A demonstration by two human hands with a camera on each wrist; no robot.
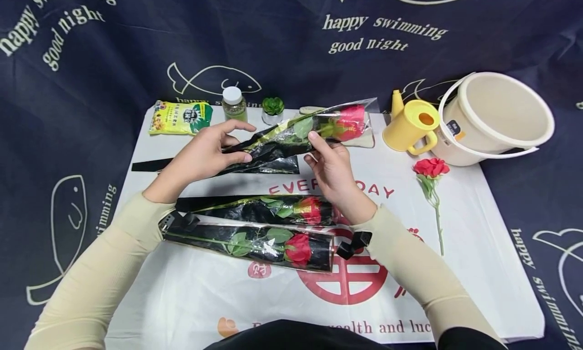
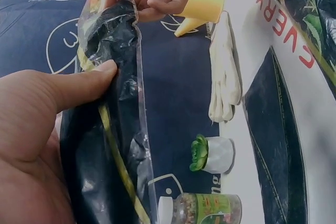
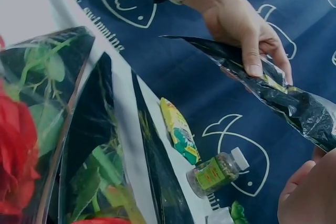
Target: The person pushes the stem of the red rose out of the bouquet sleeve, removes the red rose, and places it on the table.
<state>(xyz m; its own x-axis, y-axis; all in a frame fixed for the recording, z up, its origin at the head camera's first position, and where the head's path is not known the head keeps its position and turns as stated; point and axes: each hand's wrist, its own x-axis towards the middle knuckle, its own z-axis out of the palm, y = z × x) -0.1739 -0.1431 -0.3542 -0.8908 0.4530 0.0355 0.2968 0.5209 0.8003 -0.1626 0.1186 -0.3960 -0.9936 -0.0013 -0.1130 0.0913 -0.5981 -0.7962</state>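
Above the table's back half, both hands hold a red rose [image 1: 350,122] inside a black and clear flower sleeve [image 1: 273,142] with a gold edge. My left hand [image 1: 209,147] pinches the sleeve's narrow black part, its thumb [image 2: 89,85] lying on top in the left wrist view. My right hand [image 1: 334,170] grips the sleeve just below the bloom, thumb on the near side. Two more wrapped roses lie below the hands, a nearer one [image 1: 298,249] and a farther one [image 1: 309,211]. Partly hidden under the held sleeve lies another black sleeve [image 1: 282,165].
A loose red rose [image 1: 430,168] lies at the right. Behind it stand a yellow watering can [image 1: 405,127] and a tilted beige bucket [image 1: 469,137]. Along the back are a yellow-green packet [image 1: 179,118], a white-capped bottle [image 1: 234,104], a small potted succulent [image 1: 273,110] and pale gloves [image 2: 223,72].
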